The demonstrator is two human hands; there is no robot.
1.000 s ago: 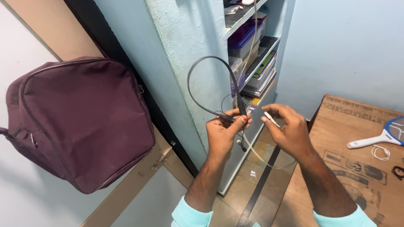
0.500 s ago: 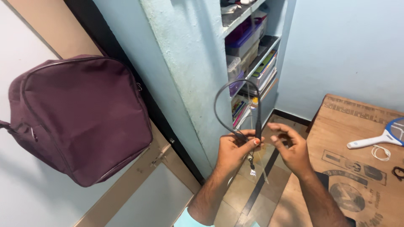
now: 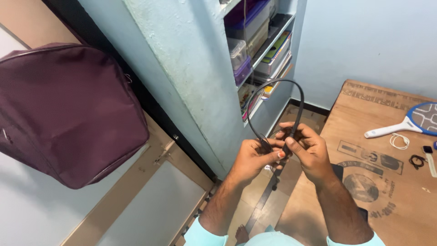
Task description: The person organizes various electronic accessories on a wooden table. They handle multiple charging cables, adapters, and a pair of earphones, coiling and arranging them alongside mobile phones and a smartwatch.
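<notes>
A dark grey neckband earphone (image 3: pixel 298 93) arcs upward from between both hands. My left hand (image 3: pixel 255 159) pinches one end of the band, and a small earbud (image 3: pixel 275 186) dangles on its thin wire below. My right hand (image 3: pixel 307 150) grips the other end of the band, thumb on top. The two hands touch each other in front of my chest, above the floor.
A maroon backpack (image 3: pixel 68 109) hangs at the left on a door. Wall shelves (image 3: pixel 259 36) hold boxes and books. At the right, a cardboard-covered table (image 3: pixel 378 168) carries a blue and white racket-shaped swatter (image 3: pixel 405 123), a white cable (image 3: pixel 399 141), a black cable (image 3: pixel 416 160).
The hands came together and lower; my right hand let go of the white cable plug and closed on the neckband end. The view tilted, shifting the backpack left.
</notes>
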